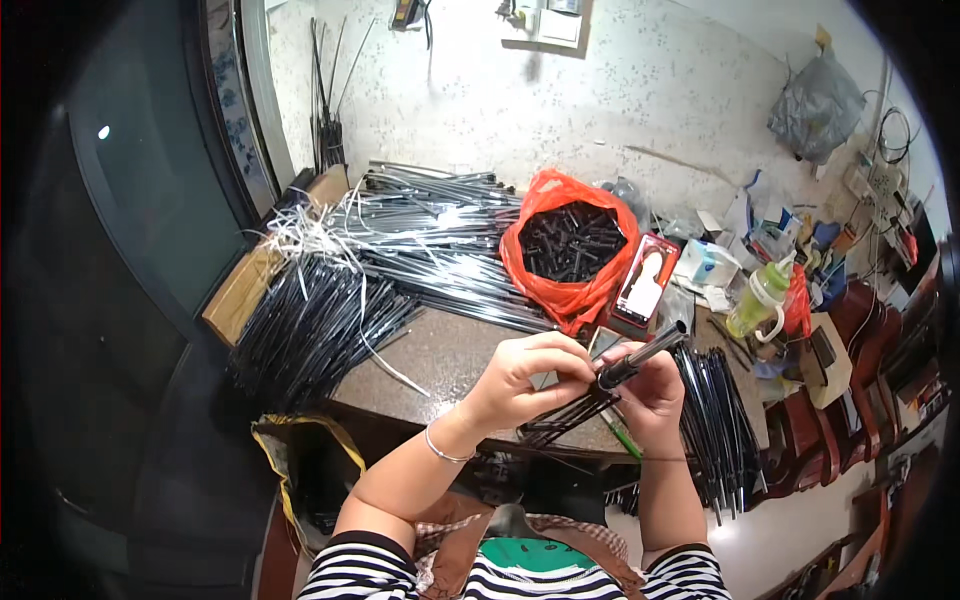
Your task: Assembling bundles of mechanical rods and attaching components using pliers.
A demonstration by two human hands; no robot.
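both hands, the left hand [525, 375] and right hand [650, 385], close around a bundle of thin black rods [570, 410] held just above the tabletop [450, 355], beside an orange bag [570, 245].

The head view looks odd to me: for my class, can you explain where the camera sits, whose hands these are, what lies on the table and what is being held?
The camera is worn on a person's head and looks down; its fisheye lens bends straight edges. The two bare hands are that person's own. The left hand and right hand together hold a bundle of thin black rods with a black tube at its upper end. On the brown table lie piles of black rods, silver rods, an orange bag of small black parts and a green bottle.
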